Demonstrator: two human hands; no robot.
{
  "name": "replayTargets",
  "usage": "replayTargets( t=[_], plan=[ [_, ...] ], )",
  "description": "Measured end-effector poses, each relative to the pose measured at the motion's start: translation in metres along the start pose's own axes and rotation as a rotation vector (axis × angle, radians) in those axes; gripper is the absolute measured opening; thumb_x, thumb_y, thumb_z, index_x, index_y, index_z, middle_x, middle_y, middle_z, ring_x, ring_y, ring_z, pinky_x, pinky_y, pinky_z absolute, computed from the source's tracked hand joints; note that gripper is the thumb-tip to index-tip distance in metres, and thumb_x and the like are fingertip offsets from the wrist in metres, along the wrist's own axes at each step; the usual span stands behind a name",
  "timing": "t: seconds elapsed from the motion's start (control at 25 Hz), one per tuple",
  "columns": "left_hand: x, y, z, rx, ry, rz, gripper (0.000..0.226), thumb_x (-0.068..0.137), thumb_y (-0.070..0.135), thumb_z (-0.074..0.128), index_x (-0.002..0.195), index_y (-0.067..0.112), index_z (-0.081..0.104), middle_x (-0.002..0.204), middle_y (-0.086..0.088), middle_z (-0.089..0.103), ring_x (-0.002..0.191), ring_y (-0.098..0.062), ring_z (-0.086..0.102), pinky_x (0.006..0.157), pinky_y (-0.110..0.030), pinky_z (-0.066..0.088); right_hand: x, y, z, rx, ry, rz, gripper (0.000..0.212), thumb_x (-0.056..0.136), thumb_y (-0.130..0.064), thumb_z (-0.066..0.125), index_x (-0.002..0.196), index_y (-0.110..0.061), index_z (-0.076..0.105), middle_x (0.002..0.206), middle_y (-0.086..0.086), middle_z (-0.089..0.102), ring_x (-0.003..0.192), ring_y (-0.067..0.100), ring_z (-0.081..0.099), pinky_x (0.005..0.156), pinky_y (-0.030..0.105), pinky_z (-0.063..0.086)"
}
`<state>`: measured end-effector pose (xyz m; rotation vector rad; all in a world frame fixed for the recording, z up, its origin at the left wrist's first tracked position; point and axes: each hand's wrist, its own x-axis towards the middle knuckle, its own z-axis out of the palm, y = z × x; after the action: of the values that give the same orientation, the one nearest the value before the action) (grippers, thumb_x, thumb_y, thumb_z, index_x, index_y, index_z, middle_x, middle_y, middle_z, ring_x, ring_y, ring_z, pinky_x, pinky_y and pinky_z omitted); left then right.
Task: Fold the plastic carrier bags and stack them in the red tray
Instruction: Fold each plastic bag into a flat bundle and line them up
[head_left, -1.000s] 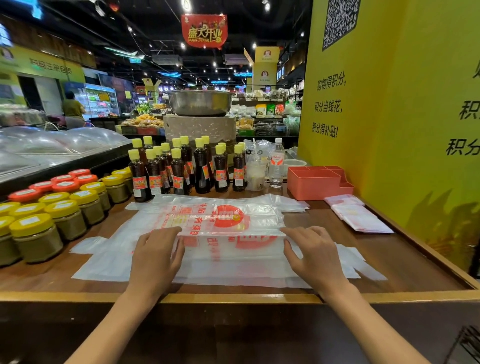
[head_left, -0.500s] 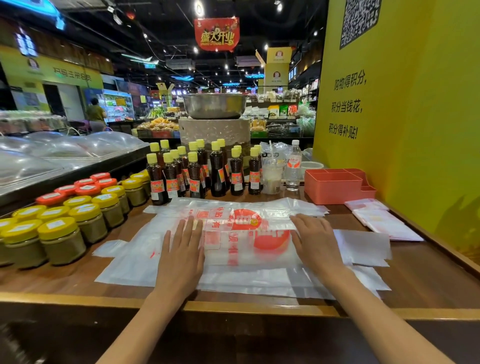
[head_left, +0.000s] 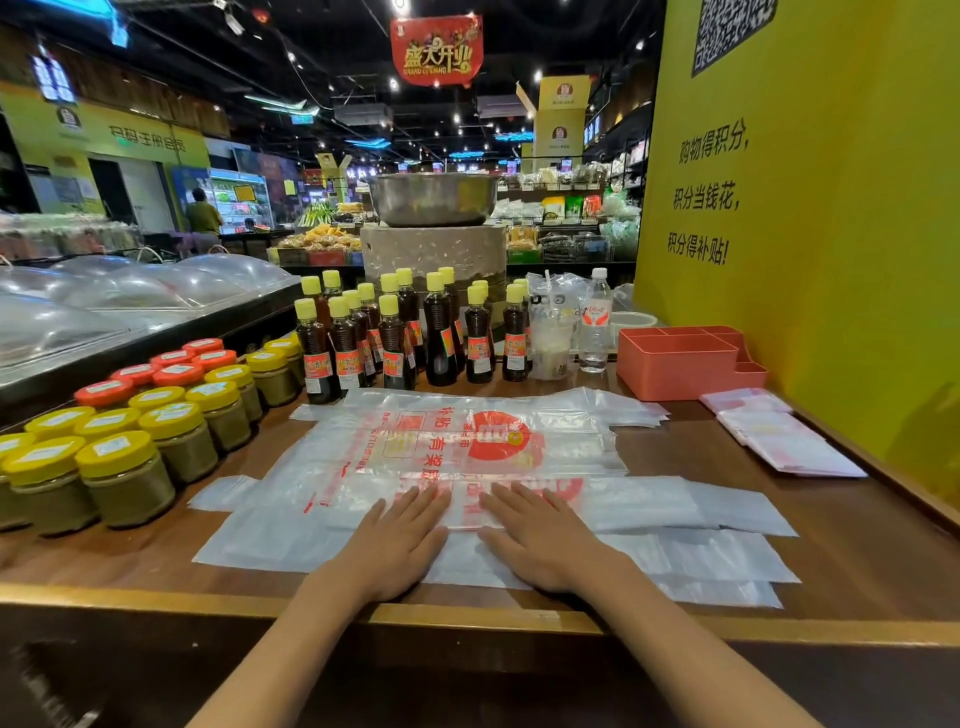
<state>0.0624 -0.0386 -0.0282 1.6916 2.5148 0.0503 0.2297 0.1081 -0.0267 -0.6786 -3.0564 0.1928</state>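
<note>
On counter near front edge: left hand (head_left: 397, 540) and right hand (head_left: 540, 535) flat, fingers spread, gripping nothing, side by side on top bag (head_left: 467, 457) of loose pile. Likely pressing crease flat. Red tray (head_left: 680, 364) back right, well apart, looks empty; folded bags (head_left: 779, 436) beside it.

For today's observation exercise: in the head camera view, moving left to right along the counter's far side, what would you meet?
Yellow-lidded jars → red-lidded jars → dark sauce bottles → water bottle → red tray → folded bags.
</note>
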Motion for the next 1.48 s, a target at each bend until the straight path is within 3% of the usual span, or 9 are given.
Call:
replayTargets(
  t=[0.52,0.68,0.8,0.88,1.0,1.08,1.2,1.36,1.48],
  plan=[
    [-0.001,-0.003,0.002,-0.031,0.022,-0.270,0.064,0.100,0.062,0.008,0.158,0.038,-0.004,0.166,-0.010,-0.012,0.152,-0.033,-0.013,0.123,-0.049,-0.005,-0.037,0.089,-0.010,0.067,-0.047,0.293,0.070,0.103,-0.062,0.015,0.161,-0.027,0.000,0.168,-0.005,-0.007,0.155,0.016,-0.008,0.125,0.044,-0.003],
    [0.000,-0.003,0.002,-0.023,0.011,-0.308,0.071,0.097,0.069,0.010,0.158,0.036,-0.007,0.165,-0.015,-0.013,0.152,-0.036,-0.012,0.124,-0.049,-0.003,-0.056,0.107,-0.006,0.079,0.087,0.414,0.068,0.104,-0.058,0.017,0.161,-0.023,0.011,0.169,-0.005,0.006,0.155,0.015,0.001,0.125,0.042,0.001],
    [-0.001,-0.006,0.002,-0.034,0.036,-0.281,0.082,0.091,0.078,0.018,0.158,0.036,-0.005,0.166,-0.012,-0.011,0.153,-0.032,-0.010,0.124,-0.048,-0.001,-0.059,0.099,-0.008,0.125,0.257,0.398,0.065,0.102,-0.057,0.031,0.158,-0.025,0.024,0.165,-0.005,0.025,0.153,0.015,0.014,0.125,0.042,0.006],
    [-0.003,-0.005,-0.001,-0.044,0.139,-0.256,0.088,0.089,0.080,0.029,0.159,0.033,0.003,0.167,-0.008,-0.002,0.154,-0.027,-0.001,0.125,-0.046,0.006,-0.060,0.096,-0.012,0.148,0.388,0.365,0.063,0.098,-0.057,0.042,0.154,-0.029,0.033,0.157,-0.006,0.039,0.148,0.014,0.028,0.124,0.040,0.010],
    [-0.009,0.000,-0.006,-0.022,0.359,-0.269,0.090,0.085,0.079,0.044,0.156,0.027,0.025,0.161,-0.006,0.028,0.146,-0.024,0.028,0.117,-0.038,0.029,-0.064,0.096,-0.016,0.163,0.470,0.353,0.058,0.094,-0.054,0.048,0.146,-0.029,0.043,0.146,-0.007,0.051,0.137,0.014,0.041,0.122,0.037,0.018],
    [-0.012,0.001,-0.010,0.021,0.455,-0.301,0.082,0.086,0.075,0.048,0.149,0.024,0.036,0.143,-0.004,0.046,0.128,-0.019,0.045,0.099,-0.030,0.044,-0.066,0.093,-0.017,0.127,0.495,0.334,0.054,0.094,-0.052,0.049,0.143,-0.029,0.047,0.139,-0.009,0.056,0.130,0.013,0.047,0.120,0.035,0.022],
    [-0.015,0.005,-0.014,-0.059,0.414,-0.355,0.073,0.090,0.070,0.048,0.146,0.025,0.036,0.131,0.000,0.057,0.113,-0.016,0.059,0.077,-0.024,0.047,-0.070,0.089,-0.024,0.144,0.500,0.314,0.047,0.094,-0.046,0.053,0.139,-0.032,0.050,0.131,-0.011,0.061,0.121,0.013,0.053,0.109,0.033,0.035],
    [-0.003,0.013,-0.013,-0.335,0.434,-0.321,0.062,0.094,0.055,0.055,0.148,0.028,0.040,0.120,0.003,0.067,0.101,-0.013,0.065,0.089,-0.031,0.055,-0.071,0.085,-0.031,0.205,0.454,0.309,0.036,0.095,-0.044,0.056,0.130,-0.034,0.057,0.127,-0.012,0.063,0.113,0.012,0.058,0.095,0.031,0.047],
    [0.009,0.031,-0.014,-0.536,0.366,-0.183,0.065,0.099,0.045,0.054,0.156,0.029,0.027,0.143,-0.001,0.055,0.125,-0.019,0.056,0.105,-0.037,0.046,-0.066,0.083,-0.039,0.042,0.452,0.254,0.033,0.097,-0.048,0.051,0.122,-0.034,0.067,0.115,-0.014,0.068,0.108,0.008,0.057,0.102,0.029,0.039]
  ],
)
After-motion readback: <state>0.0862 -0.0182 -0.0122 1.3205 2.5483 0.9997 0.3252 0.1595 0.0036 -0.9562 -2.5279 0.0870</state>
